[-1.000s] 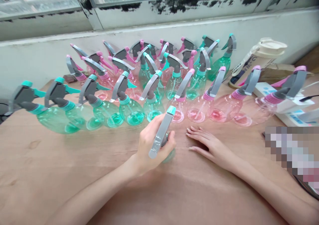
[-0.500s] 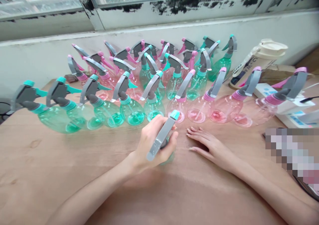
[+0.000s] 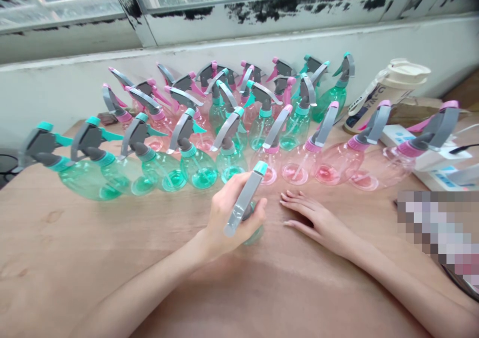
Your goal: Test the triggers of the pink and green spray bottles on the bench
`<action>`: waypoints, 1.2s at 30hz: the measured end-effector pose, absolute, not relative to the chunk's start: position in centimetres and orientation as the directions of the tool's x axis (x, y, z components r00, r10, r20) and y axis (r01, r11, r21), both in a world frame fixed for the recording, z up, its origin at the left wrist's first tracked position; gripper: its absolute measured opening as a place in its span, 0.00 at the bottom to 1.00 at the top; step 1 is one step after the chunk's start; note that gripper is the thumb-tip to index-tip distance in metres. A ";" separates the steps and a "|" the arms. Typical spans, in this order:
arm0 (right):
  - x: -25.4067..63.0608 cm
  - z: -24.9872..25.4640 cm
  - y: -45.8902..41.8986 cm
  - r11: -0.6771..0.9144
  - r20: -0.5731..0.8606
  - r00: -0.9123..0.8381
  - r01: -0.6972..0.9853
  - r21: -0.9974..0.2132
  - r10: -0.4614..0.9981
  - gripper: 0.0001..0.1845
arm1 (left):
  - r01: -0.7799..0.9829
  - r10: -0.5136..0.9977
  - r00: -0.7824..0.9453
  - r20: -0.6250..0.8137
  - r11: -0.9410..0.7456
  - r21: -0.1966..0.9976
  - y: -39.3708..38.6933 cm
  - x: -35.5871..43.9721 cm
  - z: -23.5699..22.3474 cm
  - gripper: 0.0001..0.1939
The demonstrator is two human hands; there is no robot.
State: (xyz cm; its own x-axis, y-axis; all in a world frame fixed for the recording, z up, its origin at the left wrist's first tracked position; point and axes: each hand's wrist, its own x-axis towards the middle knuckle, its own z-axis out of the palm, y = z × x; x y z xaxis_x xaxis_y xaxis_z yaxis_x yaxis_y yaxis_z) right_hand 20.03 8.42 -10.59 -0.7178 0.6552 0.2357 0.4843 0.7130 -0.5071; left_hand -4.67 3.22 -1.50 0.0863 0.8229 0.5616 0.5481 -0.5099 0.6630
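Observation:
My left hand is closed around the neck of a green spray bottle with a grey head and a turquoise nozzle tip. Its body is mostly hidden beneath the hand; a bit of green shows at the right. My right hand lies on the wooden table with fingers stretched out, holding nothing. Just beyond both hands runs a front row of spray bottles, green ones at the left and pink ones at the right.
Behind the front row stand several more pink and green spray bottles near the wall. A cream tumbler is at the back right, with white power strips before it. A blurred-out patch covers something at the right edge.
The head of the spray bottle in my left hand has shifted slightly, its lower end a little to the right and up. My right hand stays where it was.

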 end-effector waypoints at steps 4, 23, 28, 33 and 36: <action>20.0 -10.7 8.5 0.718 0.241 -0.720 0.481 -0.504 0.651 0.24 | 0.547 0.830 0.085 0.550 -0.501 0.671 3.2 -4.7 -1.5 0.19; 20.2 -12.8 7.8 0.741 0.321 -0.674 0.540 -0.400 0.665 0.23 | 0.492 0.819 -0.461 0.342 -0.085 0.867 -4.5 -14.1 -0.6 0.14; 20.7 -14.4 7.6 0.705 0.326 -0.627 0.591 -0.392 0.707 0.25 | 0.642 0.566 -0.689 0.453 0.188 0.743 -8.5 -22.6 -0.3 0.10; 21.1 -15.9 6.8 0.653 0.311 -0.576 0.633 -0.416 0.756 0.27 | 0.680 0.380 -0.722 0.578 0.233 0.696 -9.7 -31.0 -1.3 0.12; 22.0 -17.3 7.0 0.638 0.304 -0.563 0.640 -0.429 0.769 0.28 | 0.672 0.311 -0.737 0.600 0.237 0.702 -8.8 -35.2 -1.5 0.11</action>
State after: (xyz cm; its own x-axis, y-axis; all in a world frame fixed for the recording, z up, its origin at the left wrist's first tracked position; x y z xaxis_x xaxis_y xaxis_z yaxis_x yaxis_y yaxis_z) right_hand 21.99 6.99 -17.31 -0.5625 0.7690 0.3037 0.6396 0.6375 -0.4295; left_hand -35.20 -8.76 -1.53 -0.7369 0.3114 0.6000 0.6717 0.2371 0.7018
